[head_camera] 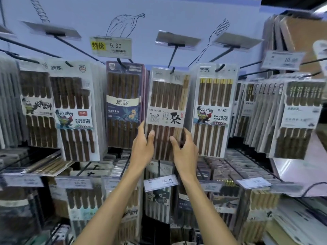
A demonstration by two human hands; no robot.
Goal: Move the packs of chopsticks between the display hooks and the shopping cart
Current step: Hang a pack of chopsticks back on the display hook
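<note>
Fig.: head view, chopstick display. Centre of frame: the centre pack (167,103) of brown chopsticks, white label w/ a large black character, hangs upright on its hook (172,70).

Left hand (142,145) holds the pack's lower left edge, thumb on the front and fingers up along the edge. Right hand (185,151) holds the lower right edge, thumb on the front and fingers curled round the side. Both forearms rise from the bottom of the frame.

Just left hangs the purple pack (123,103), under a yellow price tag (111,46) reading 9.90. Just right hangs the gold-tipped pack (212,110). More packs fill the lower row (159,200). Upper right: fork drawing (219,30) on the back panel.
</note>
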